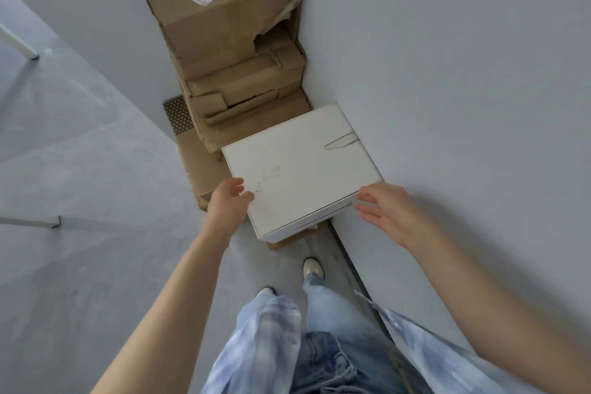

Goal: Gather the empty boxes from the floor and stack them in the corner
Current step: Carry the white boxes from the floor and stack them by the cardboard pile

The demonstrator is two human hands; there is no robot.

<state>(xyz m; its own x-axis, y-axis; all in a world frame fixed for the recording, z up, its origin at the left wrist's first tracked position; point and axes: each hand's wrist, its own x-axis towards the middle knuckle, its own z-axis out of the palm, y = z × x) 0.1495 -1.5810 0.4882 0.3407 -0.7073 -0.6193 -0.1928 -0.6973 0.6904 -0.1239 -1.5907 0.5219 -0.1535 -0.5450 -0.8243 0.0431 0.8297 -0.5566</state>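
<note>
Setting a white box point(300, 166) onto the cardboard pile point(230, 51) in the corner, by the look of it the placing step. Left of the white box: open grey floor point(80, 169), plenty of room to step back. At its near-left corner: left hand point(228, 201), fingers loosely curled against the edge, thumb hidden, grip not certain. At its near-right corner: right hand point(383, 211), fingers straight and spread, just beside the edge, contact unclear. Right of the white box: wall point(463, 73), almost touching, no clearance there. Next, probably: nudge square against the pile, check it sits flat, withdraw both hands leftward and back.
</note>
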